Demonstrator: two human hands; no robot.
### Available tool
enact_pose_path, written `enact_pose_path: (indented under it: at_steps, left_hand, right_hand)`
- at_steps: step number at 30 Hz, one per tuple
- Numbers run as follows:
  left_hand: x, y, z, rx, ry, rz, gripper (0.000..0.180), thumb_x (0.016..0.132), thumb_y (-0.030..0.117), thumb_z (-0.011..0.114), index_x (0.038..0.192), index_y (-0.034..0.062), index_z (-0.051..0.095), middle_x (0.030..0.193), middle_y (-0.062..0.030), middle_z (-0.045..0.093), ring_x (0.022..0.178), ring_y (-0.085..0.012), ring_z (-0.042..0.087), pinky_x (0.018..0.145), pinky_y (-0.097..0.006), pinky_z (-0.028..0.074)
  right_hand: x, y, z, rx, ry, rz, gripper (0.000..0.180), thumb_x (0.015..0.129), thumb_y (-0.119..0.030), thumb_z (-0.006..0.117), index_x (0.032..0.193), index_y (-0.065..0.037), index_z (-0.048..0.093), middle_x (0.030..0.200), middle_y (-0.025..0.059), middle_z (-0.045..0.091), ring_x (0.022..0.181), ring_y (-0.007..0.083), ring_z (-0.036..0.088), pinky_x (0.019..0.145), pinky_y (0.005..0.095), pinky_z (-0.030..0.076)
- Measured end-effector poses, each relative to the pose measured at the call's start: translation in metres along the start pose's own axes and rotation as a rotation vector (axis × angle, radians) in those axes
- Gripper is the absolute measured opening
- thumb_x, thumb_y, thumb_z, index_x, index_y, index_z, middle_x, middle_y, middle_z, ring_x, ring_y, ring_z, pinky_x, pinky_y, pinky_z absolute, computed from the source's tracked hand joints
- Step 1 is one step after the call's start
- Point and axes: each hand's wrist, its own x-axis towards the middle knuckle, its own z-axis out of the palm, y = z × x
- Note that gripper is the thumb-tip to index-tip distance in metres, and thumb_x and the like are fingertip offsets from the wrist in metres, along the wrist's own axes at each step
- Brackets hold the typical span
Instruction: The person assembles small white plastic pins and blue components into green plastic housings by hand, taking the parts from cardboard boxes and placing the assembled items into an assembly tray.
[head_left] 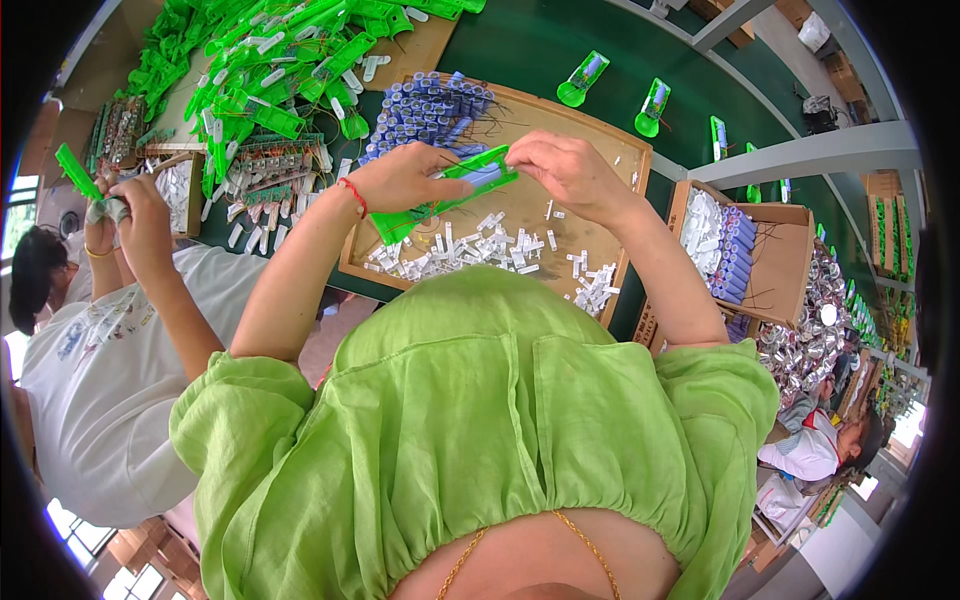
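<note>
A green plastic housing [432, 208] with a blue cylindrical battery cell [487, 177] lying in it is held above a wooden tray. My left hand [408, 180] grips the housing, its thumb lying along the cell; thin red wires show near the wrist. At the housing's right end, my right hand [572, 172] has its fingertips pinched together; whatever small part they hold is hidden. Below, many small white plastic pieces [480, 245] lie scattered in the tray [600, 150]. Blue battery cells with wires [425, 112] are heaped at the tray's far left.
Green housings [300, 60] and circuit boards [270, 165] pile up at the far left. On the green surface [520, 45], more housings [583, 78] stand in a row. A cardboard box [775, 255] holds cells on the right. At left, a co-worker's hands [135, 220] hold another housing.
</note>
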Motion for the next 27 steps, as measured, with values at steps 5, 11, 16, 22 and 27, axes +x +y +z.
enact_pose_path:
  at_steps: [5,11,16,22,27]
  left_hand:
    - [0.005,0.002,-0.002,0.095,-0.075,-0.011,0.042,0.085,0.039,0.062,0.101,0.0004,0.066,0.070,-0.0112,0.065,0.062,-0.0170,0.062,0.061,-0.033,0.050]
    - [0.004,0.000,0.000,0.103,-0.119,-0.007,0.036,0.087,0.034,0.063,0.103,0.0018,0.066,0.070,-0.0077,0.064,0.061,-0.0113,0.058,0.058,-0.030,0.046]
    - [0.005,-0.005,0.007,-0.095,-0.061,0.018,0.031,0.088,0.029,0.064,0.107,0.0046,0.066,0.068,-0.0045,0.063,0.060,-0.0075,0.057,0.055,-0.027,0.045]
    - [0.012,-0.003,0.005,0.315,-0.018,0.104,0.027,0.088,0.026,0.063,0.107,0.0080,0.066,0.067,-0.0030,0.063,0.054,-0.0101,0.059,0.053,-0.028,0.048]
    - [0.024,-0.011,0.007,-0.023,0.202,-0.007,0.038,0.081,0.036,0.067,0.102,0.0047,0.068,0.070,-0.0116,0.066,0.066,-0.0168,0.066,0.062,-0.033,0.050]
  right_hand:
    - [0.003,0.007,0.002,0.008,-0.128,-0.028,0.010,0.080,0.001,0.064,0.090,0.001,0.062,0.089,0.0111,0.063,0.077,0.0269,0.062,0.068,0.0357,0.051]
    - [0.003,0.004,0.004,0.085,-0.137,0.068,0.009,0.078,-0.007,0.066,0.086,-0.004,0.065,0.089,0.0086,0.061,0.081,0.0304,0.061,0.070,0.0388,0.049]
    - [-0.003,0.007,0.019,0.498,0.135,0.501,0.020,0.075,-0.003,0.071,0.094,-0.008,0.067,0.098,0.0027,0.063,0.092,0.0204,0.063,0.081,0.0344,0.051]
    - [-0.012,0.041,0.035,0.793,0.009,0.786,0.038,0.073,-0.005,0.073,0.108,-0.001,0.059,0.099,0.0084,0.065,0.091,0.0175,0.063,0.079,0.0307,0.052]
    - [-0.003,0.043,0.043,0.906,0.306,0.765,0.032,0.082,-0.012,0.069,0.111,-0.004,0.057,0.095,0.0058,0.065,0.085,0.0122,0.062,0.075,0.0266,0.052]
